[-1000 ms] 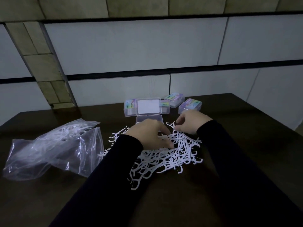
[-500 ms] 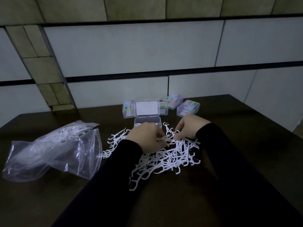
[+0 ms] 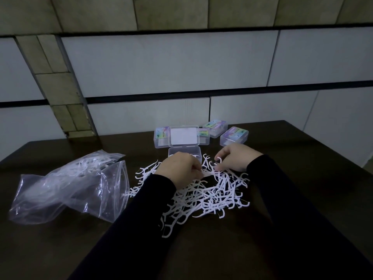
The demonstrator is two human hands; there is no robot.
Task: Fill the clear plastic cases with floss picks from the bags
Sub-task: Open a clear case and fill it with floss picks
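A loose pile of white floss picks (image 3: 210,196) lies on the dark table in front of me. My left hand (image 3: 180,167) is curled over the pile's far edge and holds a small bunch of picks between fingers and thumb. My right hand (image 3: 235,157) pinches a single pick at the pile's far right. Just beyond both hands stands an open clear plastic case (image 3: 184,152), lid raised, with a few picks inside. A clear plastic bag (image 3: 68,185) with more picks lies to the left.
Three shut clear cases with colourful labels stand behind the open one: one at the left (image 3: 160,136), one further back (image 3: 215,127), one at the right (image 3: 234,136). The dark table (image 3: 302,162) ends at a panelled wall; its right edge slopes off nearby.
Both hands have drawn closer together at the pile's far edge. The left hand has gathered picks into its fingers, and the right hand has lifted one pick.
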